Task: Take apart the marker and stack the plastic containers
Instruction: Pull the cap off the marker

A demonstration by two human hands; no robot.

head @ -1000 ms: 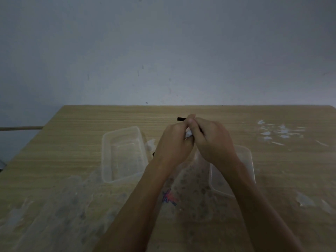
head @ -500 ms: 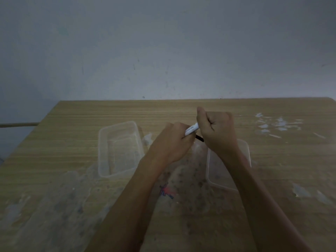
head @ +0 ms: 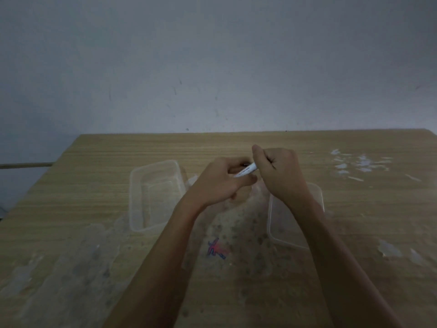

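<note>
A white marker (head: 246, 171) is held between both hands above the middle of the wooden table (head: 94, 166). My left hand (head: 220, 183) grips its lower left end, and my right hand (head: 276, 171) is closed around its upper right end. Only a short white stretch of the barrel shows between them. One clear plastic container (head: 155, 195) lies on the table to the left of my hands. A second clear container (head: 283, 223) lies to the right, partly hidden under my right forearm.
The table top is worn, with pale scuffed patches near the front and a red and blue scribble (head: 216, 249) between my forearms. White scraps (head: 354, 165) lie at the back right. A grey wall stands right behind the table's far edge.
A second ago my hands met around the marker with a black end sticking out at the back left. Now they sit slightly apart, and a white stretch of barrel shows between them.
</note>
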